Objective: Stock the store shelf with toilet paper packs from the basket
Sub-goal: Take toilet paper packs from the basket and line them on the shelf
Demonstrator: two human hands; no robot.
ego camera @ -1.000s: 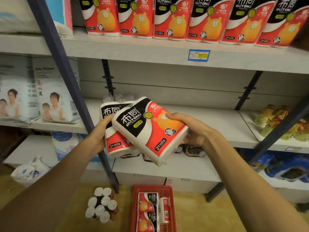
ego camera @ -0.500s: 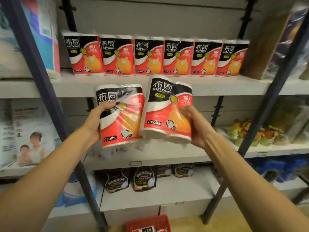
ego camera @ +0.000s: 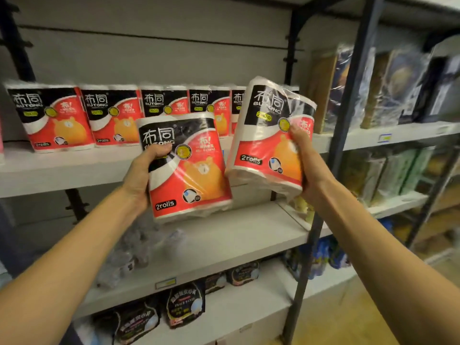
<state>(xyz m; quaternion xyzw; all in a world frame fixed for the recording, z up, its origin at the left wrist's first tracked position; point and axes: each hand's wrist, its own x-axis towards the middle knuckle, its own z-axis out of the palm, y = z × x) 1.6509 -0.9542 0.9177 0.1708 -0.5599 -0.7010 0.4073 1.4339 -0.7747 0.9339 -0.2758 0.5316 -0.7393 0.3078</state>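
Two red, black and white plastic-wrapped two-roll toilet paper packs are held up in front of the white metal store shelf (ego camera: 74, 170). The left hand (ego camera: 139, 175) grips the lower pack (ego camera: 189, 168) by its left edge, thumb across the front. The right hand (ego camera: 305, 165) grips the higher, tilted pack (ego camera: 263, 135) by its right edge, reaching the shelf's right end. Standing on that shelf is a row of five matching packs (ego camera: 82, 115), partly hidden behind the held ones. Two shelves below sit four black pouches (ego camera: 185, 305).
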